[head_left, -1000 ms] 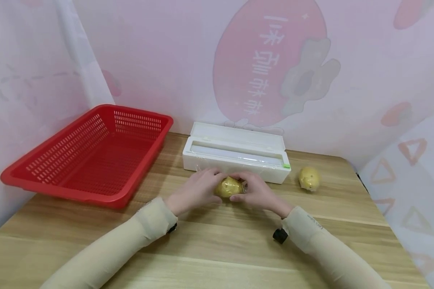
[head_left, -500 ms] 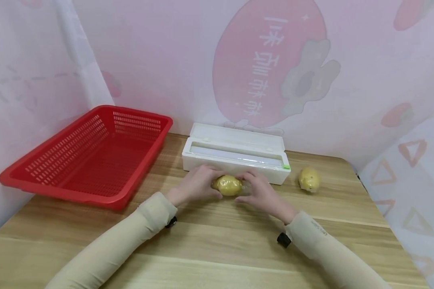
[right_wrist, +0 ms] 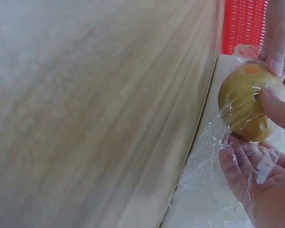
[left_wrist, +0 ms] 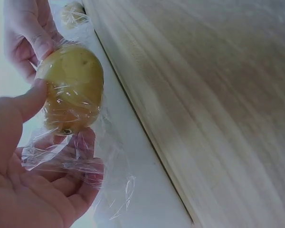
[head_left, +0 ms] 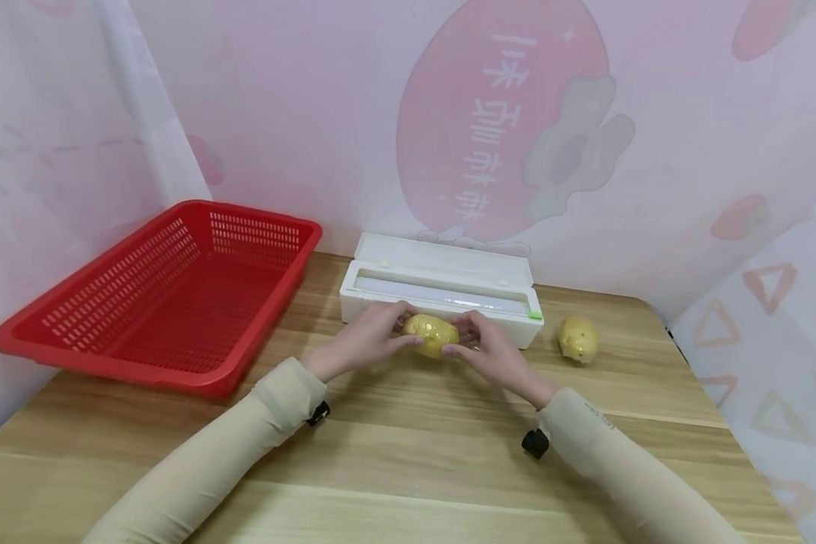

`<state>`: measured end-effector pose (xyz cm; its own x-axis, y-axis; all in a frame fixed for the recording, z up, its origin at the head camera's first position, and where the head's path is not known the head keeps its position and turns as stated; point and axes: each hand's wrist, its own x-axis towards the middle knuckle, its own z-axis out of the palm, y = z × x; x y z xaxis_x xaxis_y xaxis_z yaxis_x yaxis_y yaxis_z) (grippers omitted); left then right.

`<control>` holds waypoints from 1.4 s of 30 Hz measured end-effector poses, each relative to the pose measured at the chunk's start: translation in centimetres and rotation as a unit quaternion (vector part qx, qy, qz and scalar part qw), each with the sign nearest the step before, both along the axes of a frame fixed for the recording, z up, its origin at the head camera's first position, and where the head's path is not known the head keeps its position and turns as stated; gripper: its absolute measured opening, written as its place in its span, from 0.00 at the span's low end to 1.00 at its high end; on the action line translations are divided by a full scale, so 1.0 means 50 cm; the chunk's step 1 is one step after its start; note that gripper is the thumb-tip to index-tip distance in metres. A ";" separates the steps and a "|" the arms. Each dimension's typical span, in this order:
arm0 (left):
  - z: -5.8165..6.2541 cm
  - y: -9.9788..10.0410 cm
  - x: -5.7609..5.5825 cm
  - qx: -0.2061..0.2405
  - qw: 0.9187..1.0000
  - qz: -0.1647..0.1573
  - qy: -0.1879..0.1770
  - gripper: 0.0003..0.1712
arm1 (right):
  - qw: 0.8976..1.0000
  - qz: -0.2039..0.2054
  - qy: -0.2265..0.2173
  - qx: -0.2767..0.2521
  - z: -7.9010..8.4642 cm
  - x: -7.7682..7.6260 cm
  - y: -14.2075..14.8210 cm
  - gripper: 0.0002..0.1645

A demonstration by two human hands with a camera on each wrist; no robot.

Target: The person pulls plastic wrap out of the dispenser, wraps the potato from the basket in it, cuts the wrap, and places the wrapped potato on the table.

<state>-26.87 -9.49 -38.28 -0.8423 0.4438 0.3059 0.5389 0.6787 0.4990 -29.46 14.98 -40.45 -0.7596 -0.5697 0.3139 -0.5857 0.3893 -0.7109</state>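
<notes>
Both half-curled, left hand point(head_left: 363, 341) at nine o'clock, right hand point(head_left: 495, 358) at three, hold the potato point(head_left: 431, 335); better smooth loose film point(left_wrist: 61, 164).

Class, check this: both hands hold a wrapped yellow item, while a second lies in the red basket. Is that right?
The red basket is wrong: the head view shows the second yellow item on the wooden table, right of the white box. The left hand and right hand do hold the wrapped yellow item.
</notes>
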 end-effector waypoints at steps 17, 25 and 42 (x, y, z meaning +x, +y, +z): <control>-0.006 -0.002 0.001 -0.009 1.000 0.009 0.001 0.11 | 0.969 -0.016 0.179 0.169 0.003 -0.002 -0.011 0.29; 0.007 0.001 -0.001 -0.055 0.998 0.016 -0.022 0.23 | 0.991 0.002 0.069 0.111 0.021 -0.014 -0.001 0.25; 0.007 -0.013 -0.011 -0.033 0.998 -0.022 -0.054 0.13 | 0.993 -0.083 -0.078 -0.018 0.018 -0.016 0.007 0.09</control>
